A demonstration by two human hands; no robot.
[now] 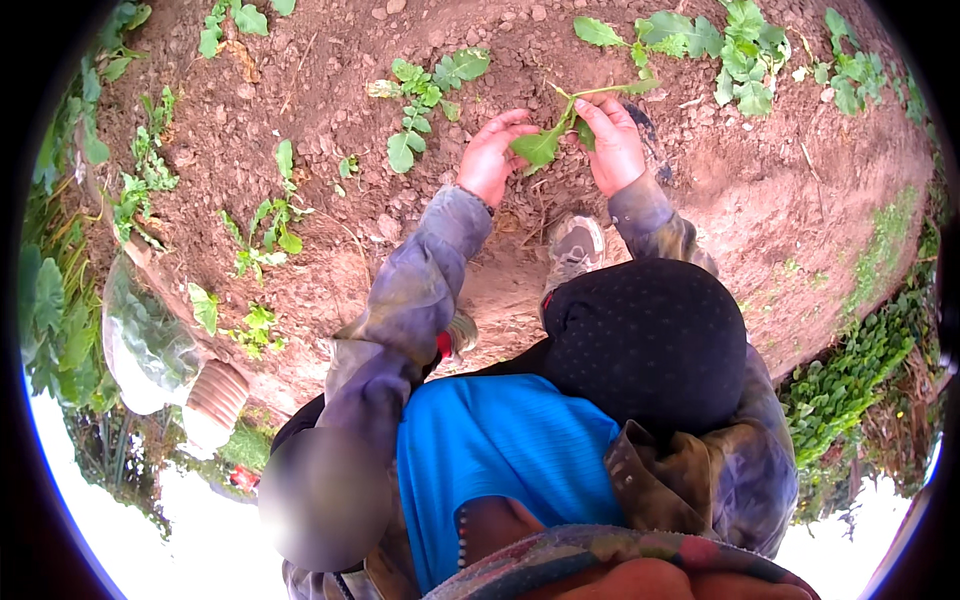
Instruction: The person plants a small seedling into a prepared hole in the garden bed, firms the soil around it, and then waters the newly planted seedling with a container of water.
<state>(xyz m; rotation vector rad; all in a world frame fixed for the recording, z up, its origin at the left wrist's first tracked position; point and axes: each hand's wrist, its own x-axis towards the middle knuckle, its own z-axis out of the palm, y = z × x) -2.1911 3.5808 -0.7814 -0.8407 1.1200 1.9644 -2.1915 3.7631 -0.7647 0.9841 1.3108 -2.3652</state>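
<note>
My right hand [616, 142] pinches a leafy green plant sprig [568, 112] by its stem, between thumb and fingers. One broad leaf of the sprig hangs toward my left hand [491, 156]. That hand has its fingers apart and slightly curled beside the leaf; whether a fingertip touches it I cannot tell. Behind my right hand and wrist lies a dark object [651, 139], partly hidden, its kind unclear. Below both hands is brown, crumbly soil [435, 217].
Leafy seedlings grow just ahead [427, 97], at the upper right [742, 56] and at left [277, 217]. My shoe [577, 244] rests on the soil under my hands. At lower left are a clear plastic bag [146, 337] and a ribbed pale object [216, 397]. Dense greenery [847, 382] borders the right.
</note>
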